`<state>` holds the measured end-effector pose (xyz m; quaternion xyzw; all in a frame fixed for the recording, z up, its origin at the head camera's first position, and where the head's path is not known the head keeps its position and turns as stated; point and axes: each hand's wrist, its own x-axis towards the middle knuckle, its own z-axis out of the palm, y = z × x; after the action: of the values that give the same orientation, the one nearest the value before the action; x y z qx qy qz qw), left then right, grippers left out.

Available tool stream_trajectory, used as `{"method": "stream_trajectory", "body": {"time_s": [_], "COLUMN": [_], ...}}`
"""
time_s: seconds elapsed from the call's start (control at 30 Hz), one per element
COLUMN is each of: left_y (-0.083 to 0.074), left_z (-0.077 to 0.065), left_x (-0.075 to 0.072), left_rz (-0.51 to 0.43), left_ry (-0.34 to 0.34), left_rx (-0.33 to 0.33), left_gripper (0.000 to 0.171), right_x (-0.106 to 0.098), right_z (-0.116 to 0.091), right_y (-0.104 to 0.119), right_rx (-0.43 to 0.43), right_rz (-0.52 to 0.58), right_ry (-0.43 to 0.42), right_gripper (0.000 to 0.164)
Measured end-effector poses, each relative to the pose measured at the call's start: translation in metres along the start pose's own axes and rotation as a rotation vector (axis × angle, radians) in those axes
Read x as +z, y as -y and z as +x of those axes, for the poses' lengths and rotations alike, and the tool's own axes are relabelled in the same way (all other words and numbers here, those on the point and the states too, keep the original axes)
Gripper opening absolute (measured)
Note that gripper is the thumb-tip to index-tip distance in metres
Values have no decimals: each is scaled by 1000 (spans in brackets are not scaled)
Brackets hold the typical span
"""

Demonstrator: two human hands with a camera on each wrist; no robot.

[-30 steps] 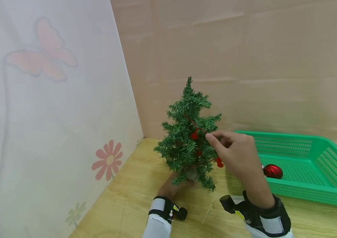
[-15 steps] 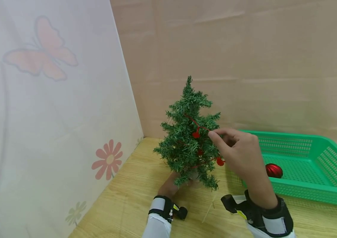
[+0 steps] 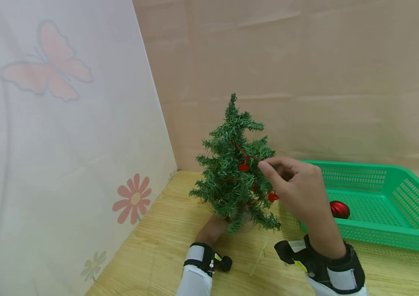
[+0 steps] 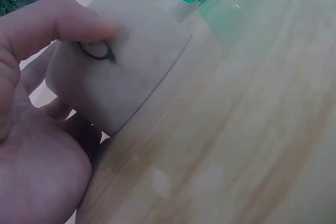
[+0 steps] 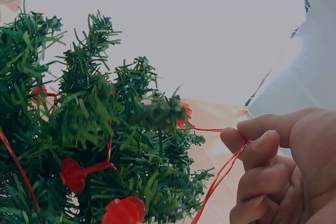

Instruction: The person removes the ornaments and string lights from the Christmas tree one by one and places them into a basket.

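A small green artificial Christmas tree (image 3: 228,176) stands on the wooden table. Around its branches runs a thin red garland (image 3: 244,167) with lantern-shaped pieces, also visible in the right wrist view. My right hand (image 3: 300,183), at the tree's right side, pinches the red cord (image 5: 223,166) between thumb and index finger; the cord stretches from a branch to the fingertips and hangs down below them. Low at the tree, my left hand (image 3: 212,229) grips its grey pot (image 4: 142,40), thumb on the near side. The head view hides most of the left fingers behind branches.
To the right stands a green plastic basket (image 3: 374,236) with a shiny red bauble (image 3: 339,209) inside. A thin pale strip (image 3: 258,259) lies on the table in front of the tree. A white wall (image 3: 83,144) with printed flowers borders the left side.
The tree has turned a little, its lower branches shifting right. My right hand moved slightly right early on, keeping its pinch on the cord; my left hand stays at the pot.
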<state>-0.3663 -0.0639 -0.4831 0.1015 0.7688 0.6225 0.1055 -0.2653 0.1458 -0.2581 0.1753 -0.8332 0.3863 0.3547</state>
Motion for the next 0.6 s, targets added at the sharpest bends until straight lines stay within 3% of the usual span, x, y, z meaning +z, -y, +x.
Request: {"method": "stream_trajectory", "body": {"time_s": [0.17, 0.4, 0.6], "left_y": [-2, -1, 2], "left_z": [-2, -5, -4], "left_x": [2, 0, -2], "left_rz": [-17, 10, -8], "left_ry": [-15, -4, 1], "left_rx": [-76, -90, -87], "left_gripper": [65, 71, 59], "right_x": [-3, -5, -5], "right_z": [-1, -1, 0], "right_y": [0, -1, -3], "right_rx": [6, 12, 17], "right_rz": [-4, -12, -11], "right_ry": [4, 26, 28], "right_gripper": [14, 16, 18]}}
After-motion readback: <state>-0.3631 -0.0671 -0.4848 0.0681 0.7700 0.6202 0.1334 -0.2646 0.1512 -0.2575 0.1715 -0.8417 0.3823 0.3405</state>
